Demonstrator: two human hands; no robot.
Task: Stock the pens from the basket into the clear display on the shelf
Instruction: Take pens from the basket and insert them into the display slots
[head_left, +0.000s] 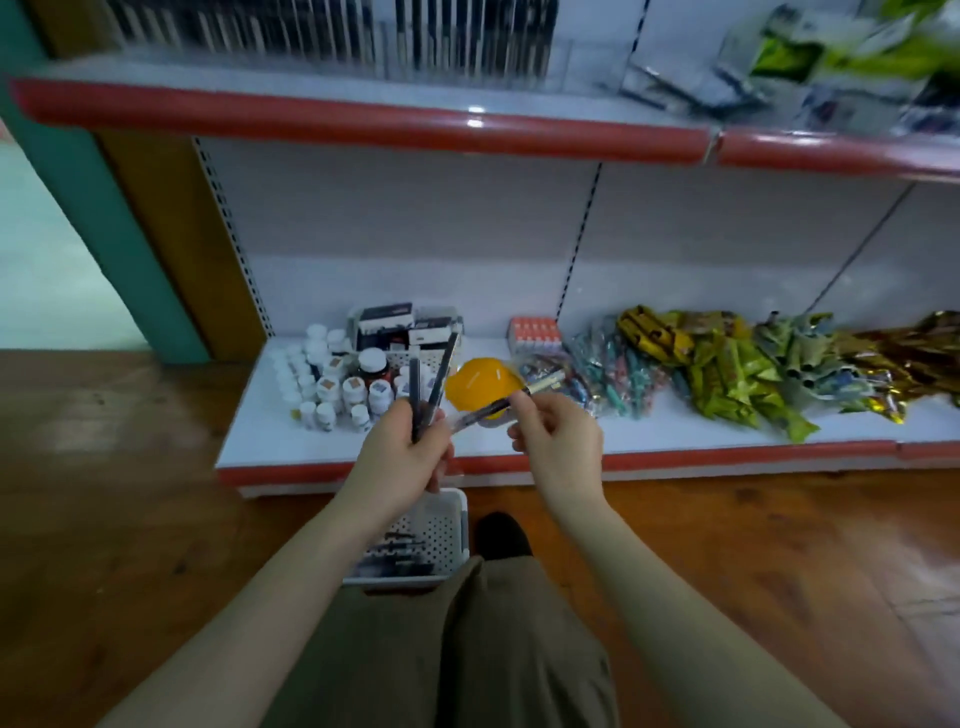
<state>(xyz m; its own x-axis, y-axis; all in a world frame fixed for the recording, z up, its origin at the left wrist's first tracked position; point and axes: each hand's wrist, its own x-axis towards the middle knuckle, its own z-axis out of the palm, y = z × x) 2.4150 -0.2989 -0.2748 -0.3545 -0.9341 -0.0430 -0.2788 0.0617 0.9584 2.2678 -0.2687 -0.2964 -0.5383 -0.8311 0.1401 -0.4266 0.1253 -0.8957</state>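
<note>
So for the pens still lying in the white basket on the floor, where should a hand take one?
Mid-barrel, from straight above. The pens lie flat across the floor of the white basket, whose walls block a sideways approach. Left hand and right hand already hold pens.

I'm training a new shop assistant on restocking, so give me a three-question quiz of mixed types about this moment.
1. True or false: the left hand grips several dark pens that stick upward.
2. Multiple choice: where is the white basket? A) on the lower shelf B) on the floor below the hands C) on the upper shelf
3. Short answer: what does the right hand pinch?

Key
1. True.
2. B; more pens lie in it.
3. A single pen, held at a slant in front of the yellow object on the lower shelf.
</note>
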